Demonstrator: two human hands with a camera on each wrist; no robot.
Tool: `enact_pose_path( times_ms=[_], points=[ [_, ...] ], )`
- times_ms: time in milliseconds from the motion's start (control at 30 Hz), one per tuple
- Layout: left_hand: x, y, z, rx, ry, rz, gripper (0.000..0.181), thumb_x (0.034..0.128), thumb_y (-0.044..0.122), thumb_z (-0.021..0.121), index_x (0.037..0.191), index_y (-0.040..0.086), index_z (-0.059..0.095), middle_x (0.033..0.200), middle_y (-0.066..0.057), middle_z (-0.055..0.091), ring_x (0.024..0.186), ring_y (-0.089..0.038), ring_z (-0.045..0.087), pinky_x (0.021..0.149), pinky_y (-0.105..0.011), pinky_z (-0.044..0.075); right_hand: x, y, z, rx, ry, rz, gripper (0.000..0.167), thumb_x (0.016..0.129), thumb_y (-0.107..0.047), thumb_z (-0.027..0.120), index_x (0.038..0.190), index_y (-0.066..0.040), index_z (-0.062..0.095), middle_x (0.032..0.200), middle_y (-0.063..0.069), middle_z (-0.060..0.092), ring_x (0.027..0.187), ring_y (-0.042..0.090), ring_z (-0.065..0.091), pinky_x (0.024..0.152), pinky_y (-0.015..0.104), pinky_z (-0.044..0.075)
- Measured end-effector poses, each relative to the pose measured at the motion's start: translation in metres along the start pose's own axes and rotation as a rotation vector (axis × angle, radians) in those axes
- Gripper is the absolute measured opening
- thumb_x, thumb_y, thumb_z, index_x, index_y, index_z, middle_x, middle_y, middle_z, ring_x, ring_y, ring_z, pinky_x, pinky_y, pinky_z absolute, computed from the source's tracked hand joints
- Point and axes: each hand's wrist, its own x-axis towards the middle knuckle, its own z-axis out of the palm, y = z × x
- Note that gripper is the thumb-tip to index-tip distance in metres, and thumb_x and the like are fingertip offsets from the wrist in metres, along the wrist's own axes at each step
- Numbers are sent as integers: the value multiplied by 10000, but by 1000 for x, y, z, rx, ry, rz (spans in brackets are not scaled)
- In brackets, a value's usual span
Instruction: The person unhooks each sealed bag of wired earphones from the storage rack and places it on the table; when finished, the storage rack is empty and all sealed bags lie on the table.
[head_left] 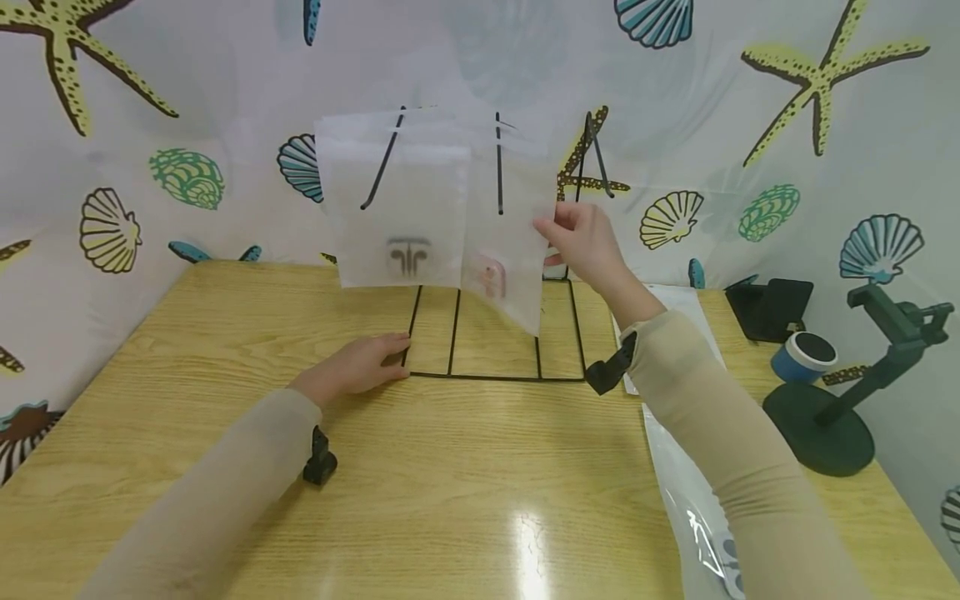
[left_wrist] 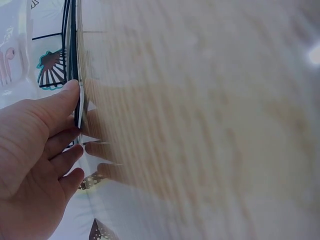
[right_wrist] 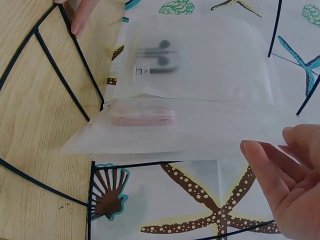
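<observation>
A black wire display rack (head_left: 495, 378) stands on the wooden table, its hooks (head_left: 499, 167) pointing toward me. My left hand (head_left: 356, 365) holds the front left corner of its base, thumb and fingertips at the wire. Translucent bags hang from the left and middle hooks. Dark earphones (head_left: 408, 254) show through the left bag (head_left: 405, 192), and pink earphones (head_left: 491, 275) through the middle bag (head_left: 513, 242). My right hand (head_left: 588, 242) pinches the right edge of that middle bag, which hangs at a slant. No bag shows on the right hook (head_left: 602, 162).
Beside my right arm lies clear and white plastic packaging (head_left: 678, 483). A dark green stand (head_left: 817, 425), a blue and white round container (head_left: 804, 358) and a black holder (head_left: 772, 308) are at the right edge. A patterned cloth (head_left: 247, 67) hangs behind the rack.
</observation>
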Motion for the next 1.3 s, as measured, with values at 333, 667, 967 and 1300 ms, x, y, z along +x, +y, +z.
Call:
enact_pose_path(
  times_ms=[333,667,967,1300],
  points=[
    [0,1,-1,7,1,7,608,946,253,544,1417,-38,294,1452,-230,249,1300,-389,264,1031,-502,263,-3,0,-5,22,47,-24,297,928,-184,571,705,10,536,649,116,509,602,213,533,556,303,544],
    [0,0,-1,5,-5,9,606,950,256,538,1416,-43,292,1454,-232,242,1305,-392,251,1032,-503,258,-9,-6,-8,-29,70,13,216,932,-192,562,906,2,654,779,82,619,557,183,576,563,289,542],
    [1,0,-1,4,-5,4,617,948,263,540,1423,-35,282,1456,-236,234,1304,-393,252,1033,-504,257,-17,-4,-14,15,111,4,223,927,-168,569,1038,-6,675,857,85,632,547,140,557,545,270,536],
    [-1,2,-1,11,-6,5,616,948,264,538,1424,-32,282,1456,-235,234,1304,-394,250,1030,-511,257,-24,-2,-15,90,165,-53,254,918,-124,573,1095,36,658,939,134,651,655,151,574,512,242,525]
  ],
)
